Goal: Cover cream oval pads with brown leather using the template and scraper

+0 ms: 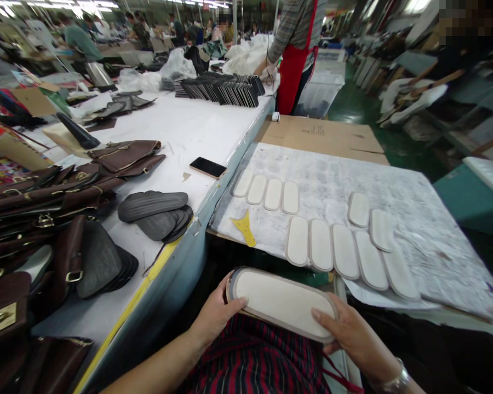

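Both hands hold a long oval panel [281, 301] with a cream face and a grey rim, tilted above my lap. My left hand [222, 306] grips its left end, thumb on the face and fingers out of sight beneath. At the right end, my right hand [345, 323] clasps it the same way. Past the panel, a row of similar cream oval panels [321, 244] lies along the near edge of the board. Another row of smaller-looking ovals [273, 194] lies farther back, beside a yellow scrap [244, 227].
On the left, a white table [160, 137] carries brown leather bags [123, 156], dark grey oval pieces [156, 213] and a phone [207, 167]. Brown cardboard [320, 134] lies beyond the whitish work board [427, 219]. A person in a red apron [293, 71] stands at the table's far end.
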